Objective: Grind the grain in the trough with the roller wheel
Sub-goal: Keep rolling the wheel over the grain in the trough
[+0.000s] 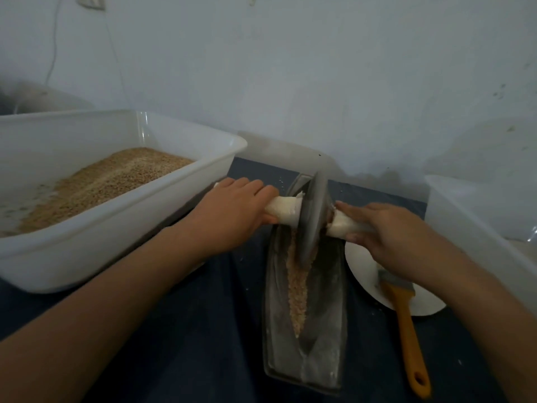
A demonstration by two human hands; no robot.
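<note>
Head | roller wheel (pixel 312 219) upright in trough (pixel 328 301) | between both hands' grip

To our left we see a large white plastic tub (pixel 122 216) holding a slope of brown grain (pixel 110 178) heaped against its far side. On our right a brush with an orange handle (pixel 405 324) lies with its head on a white plate (pixel 363 274), the handle reaching toward us onto the dark blue cloth (pixel 203 330). Another white container (pixel 479 216) stands at the right edge, and a pale wall (pixel 290 68) rises behind, a thin cord (pixel 53 48) hanging down it at upper left.
</note>
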